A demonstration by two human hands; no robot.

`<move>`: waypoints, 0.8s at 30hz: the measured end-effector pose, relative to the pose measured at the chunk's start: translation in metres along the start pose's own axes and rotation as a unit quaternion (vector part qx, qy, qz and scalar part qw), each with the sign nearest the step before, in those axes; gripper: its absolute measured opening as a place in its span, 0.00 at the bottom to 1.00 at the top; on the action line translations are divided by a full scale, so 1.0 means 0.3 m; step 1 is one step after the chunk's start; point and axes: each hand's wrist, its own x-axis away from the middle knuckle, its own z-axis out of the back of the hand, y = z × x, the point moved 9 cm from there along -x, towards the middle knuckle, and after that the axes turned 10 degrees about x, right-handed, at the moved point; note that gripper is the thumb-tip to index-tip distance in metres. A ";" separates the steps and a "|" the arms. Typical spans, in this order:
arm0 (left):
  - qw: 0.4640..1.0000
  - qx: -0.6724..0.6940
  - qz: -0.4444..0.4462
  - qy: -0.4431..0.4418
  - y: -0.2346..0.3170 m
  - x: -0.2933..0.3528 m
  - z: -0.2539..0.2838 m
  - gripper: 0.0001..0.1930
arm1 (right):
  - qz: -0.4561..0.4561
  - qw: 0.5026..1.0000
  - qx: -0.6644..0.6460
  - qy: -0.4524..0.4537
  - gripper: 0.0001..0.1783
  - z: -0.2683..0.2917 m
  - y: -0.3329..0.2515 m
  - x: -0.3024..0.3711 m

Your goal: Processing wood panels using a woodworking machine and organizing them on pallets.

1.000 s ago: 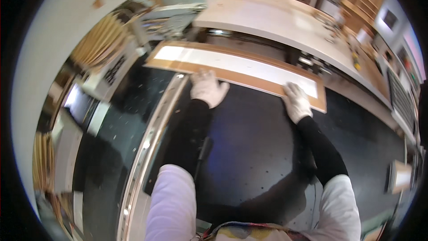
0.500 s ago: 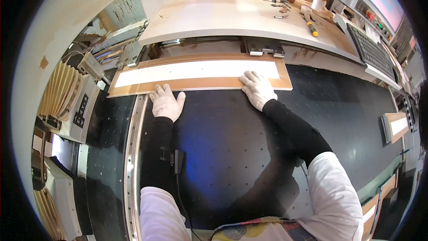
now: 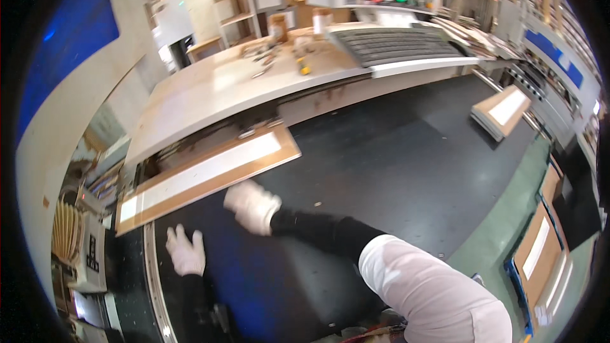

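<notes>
A long panel (image 3: 203,175) with a brown border and a white middle strip lies on the black machine bed (image 3: 381,171), along the edge of the pale worktop. My left hand (image 3: 186,251), in a white knit glove, is a little nearer to me than the panel's near edge. Its fingers are spread and nothing is in them. My right hand (image 3: 253,207), gloved the same way, is close to the panel's near edge, towards its right part. Motion smears its fingers, so I cannot tell whether they are closed.
A pale worktop (image 3: 190,98) beyond the panel carries small tools and jars. A keyboard (image 3: 400,46) and a monitor stand behind. At the far right of the bed sits a small stack of similar panels (image 3: 502,113). More boards (image 3: 528,248) lie at the lower right.
The view has swung to the right. Both hands, which rested at the panel's near edge, have come off it, with the right hand drawn back. The panel appears to have stayed in place.
</notes>
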 end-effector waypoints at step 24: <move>0.500 0.321 -0.693 -0.408 2.735 1.736 -0.669 0.16 | -0.564 0.806 -0.177 0.035 0.17 0.982 1.301 2.620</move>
